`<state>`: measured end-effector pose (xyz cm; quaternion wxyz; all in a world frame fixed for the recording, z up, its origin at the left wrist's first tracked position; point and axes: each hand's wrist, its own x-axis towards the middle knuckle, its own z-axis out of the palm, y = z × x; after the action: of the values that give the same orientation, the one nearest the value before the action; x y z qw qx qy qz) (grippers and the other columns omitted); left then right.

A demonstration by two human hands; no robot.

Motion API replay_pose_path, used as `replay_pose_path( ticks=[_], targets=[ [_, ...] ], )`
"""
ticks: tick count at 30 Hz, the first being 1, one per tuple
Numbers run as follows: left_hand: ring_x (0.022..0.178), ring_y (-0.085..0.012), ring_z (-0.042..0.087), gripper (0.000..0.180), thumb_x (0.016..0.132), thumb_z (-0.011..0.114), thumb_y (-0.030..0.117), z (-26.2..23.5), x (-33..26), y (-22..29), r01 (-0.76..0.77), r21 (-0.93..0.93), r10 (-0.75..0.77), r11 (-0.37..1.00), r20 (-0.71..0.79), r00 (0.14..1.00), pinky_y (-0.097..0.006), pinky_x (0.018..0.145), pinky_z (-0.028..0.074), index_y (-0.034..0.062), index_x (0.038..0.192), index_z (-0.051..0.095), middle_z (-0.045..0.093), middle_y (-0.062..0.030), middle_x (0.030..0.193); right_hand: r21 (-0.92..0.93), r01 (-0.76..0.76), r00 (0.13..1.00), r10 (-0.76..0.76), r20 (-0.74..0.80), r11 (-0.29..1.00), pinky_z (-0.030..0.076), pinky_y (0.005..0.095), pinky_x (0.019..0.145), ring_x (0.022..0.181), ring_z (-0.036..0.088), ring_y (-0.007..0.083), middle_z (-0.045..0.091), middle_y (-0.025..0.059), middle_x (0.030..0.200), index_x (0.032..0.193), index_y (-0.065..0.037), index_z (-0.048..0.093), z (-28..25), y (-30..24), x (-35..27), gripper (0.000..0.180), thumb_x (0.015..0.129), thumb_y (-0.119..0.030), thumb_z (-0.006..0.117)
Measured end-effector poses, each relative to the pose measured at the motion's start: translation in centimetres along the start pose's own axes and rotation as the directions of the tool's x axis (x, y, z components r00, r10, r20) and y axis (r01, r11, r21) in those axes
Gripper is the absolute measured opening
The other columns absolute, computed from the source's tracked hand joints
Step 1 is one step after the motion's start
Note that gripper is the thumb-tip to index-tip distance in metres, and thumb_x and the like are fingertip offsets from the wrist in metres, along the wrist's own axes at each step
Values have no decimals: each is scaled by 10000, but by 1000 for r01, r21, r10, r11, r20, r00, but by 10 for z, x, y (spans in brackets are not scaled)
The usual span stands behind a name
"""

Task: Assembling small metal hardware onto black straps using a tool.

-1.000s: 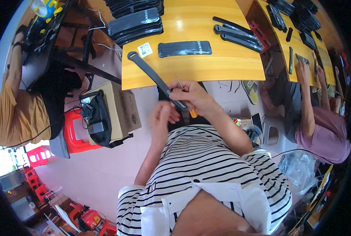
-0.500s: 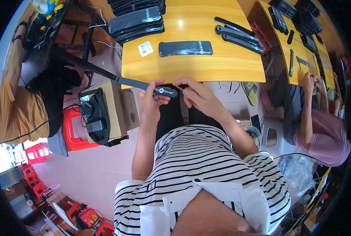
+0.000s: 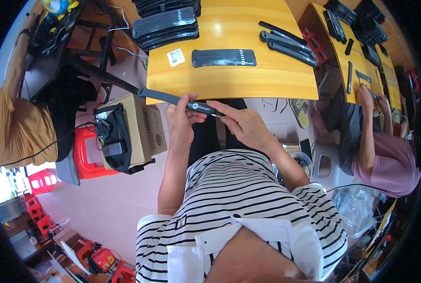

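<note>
Evidently the long black tool (image 3: 172, 99) is a slim, rigid bar, judged light enough for 1 hand but long enough to tip if held only at 1 end. Its matte dark surface looks grippy rather than slick, and nothing suggests fragility. The soundest hold appears to be the thicker handle end bearing a pale label, where both hands now meet.

The left hand (image 3: 181, 120) is closed around that handle section, thumb on top. The right hand (image 3: 243, 125) pinches the handle's right tip with extended fingers; whether a small part sits there cannot be told. The bar runs up and left from the hands, past the near edge of the yellow table (image 3: 229, 80) and above a cardboard box (image 3: 142, 129). A flat black pouch (image 3: 223, 57) lies on the table, well apart from both hands.
</note>
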<state>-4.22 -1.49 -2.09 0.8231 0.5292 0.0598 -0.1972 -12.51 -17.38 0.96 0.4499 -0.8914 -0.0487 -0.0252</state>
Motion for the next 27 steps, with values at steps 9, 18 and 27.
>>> replay_pose_path(
  ticks=[9, 18, 27],
  targets=[
    [466, -155, 610, 264, 909, 460, 193, 1, -2, -1, -17, 11, 16, 1000, 6, 1000, -193, 401, 499, -45, 865, 566, 617, -123, 643, -59, -2, 1000, 0, -28, 998, 433, 419, 517, 541, 561, 340, 556, 168, 593, 1234, -219, 493, 1, 1, -1, 433, 816, -128, 555],
    [590, -121, 621, 200, 877, 556, 183, 6, -4, -4, 35, -16, -32, 999, 141, 989, -195, 520, 521, -15, 901, 577, 629, -80, 740, 42, -25, 997, 28, -76, 999, 423, 322, 505, 489, 524, 246, 551, 138, 609, 1228, -192, 518, 4, 7, 2, 428, 826, -45, 523],
    [662, -129, 626, 164, 834, 606, 94, 5, -6, -18, 24, -31, -19, 999, 153, 988, -218, 596, 536, -17, 955, 591, 636, -84, 819, 371, -83, 994, 104, -38, 925, 370, 204, 457, 473, 409, 62, 507, -1, 576, 1215, -143, 539, 14, 28, 5, 387, 857, -6, 484]
  ],
)
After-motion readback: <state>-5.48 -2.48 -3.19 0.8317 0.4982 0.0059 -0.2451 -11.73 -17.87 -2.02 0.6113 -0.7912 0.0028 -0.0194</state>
